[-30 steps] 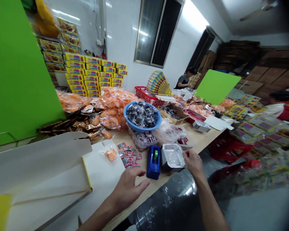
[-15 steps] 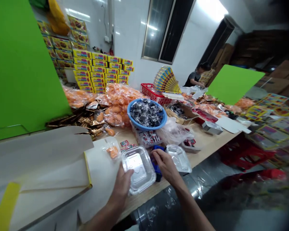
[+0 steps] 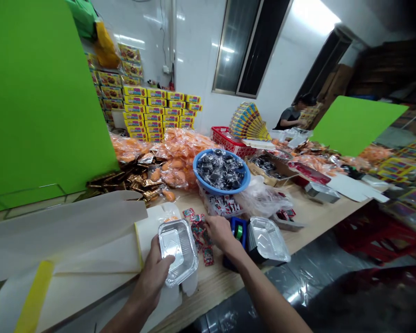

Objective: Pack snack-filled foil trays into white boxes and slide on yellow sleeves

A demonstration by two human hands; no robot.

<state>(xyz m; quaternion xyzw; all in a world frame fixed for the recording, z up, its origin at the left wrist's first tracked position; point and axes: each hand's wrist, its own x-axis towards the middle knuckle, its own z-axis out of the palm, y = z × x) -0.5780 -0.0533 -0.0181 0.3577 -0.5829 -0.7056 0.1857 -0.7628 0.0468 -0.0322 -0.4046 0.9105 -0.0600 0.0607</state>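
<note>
My left hand (image 3: pixel 155 273) grips a silver foil tray (image 3: pixel 178 250) by its near edge, holding it just above the white cardboard at the table's front. My right hand (image 3: pixel 221 232) lies over a scatter of small red sachets (image 3: pixel 200 236), fingers curled down onto them; whether it has one pinched is hidden. Right of that hand stands a blue tape dispenser (image 3: pixel 238 232), and beyond it a stack of foil trays (image 3: pixel 267 239).
A blue bowl of dark wrapped sweets (image 3: pixel 222 171) sits mid-table, with bags of orange snacks (image 3: pixel 176 155) and gold packets (image 3: pixel 131 178) behind. Flattened white boxes (image 3: pixel 72 240) cover the left. Yellow cartons (image 3: pixel 159 113) are stacked at the wall. A person (image 3: pixel 293 114) sits at the far end.
My left hand has taken the foil tray alone and drawn it left toward me. My right hand let go of it and moved onto the red sachets. The camera swung slightly.
</note>
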